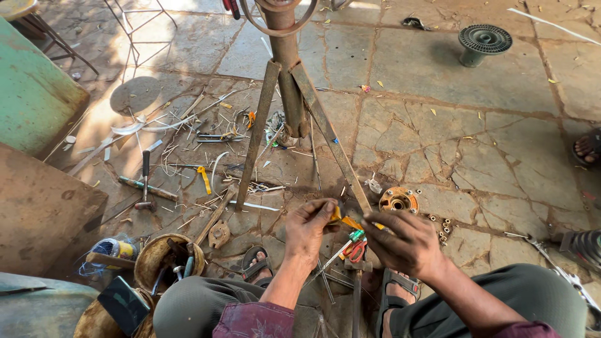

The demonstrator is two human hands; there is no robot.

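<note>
My left hand [308,230] and my right hand [405,243] meet low in the middle of the view, over my knees. Between them they pinch a small yellow-orange piece [346,220]; its exact shape is hidden by the fingers. A green-handled screwdriver [348,241] and red-handled pliers [357,251] lie on the ground just under the hands. A rusty metal tripod stand [289,94] rises right in front of the hands, one leg running down beside my right hand.
An orange wheel hub [398,201] and small nuts [442,228] lie right of the stand. A hammer [145,181], spokes and wire scraps litter the left. A bowl of tools [168,261] sits by my left knee. A green disc [483,41] stands far right. Another person's sandalled foot [587,148] shows at the right edge.
</note>
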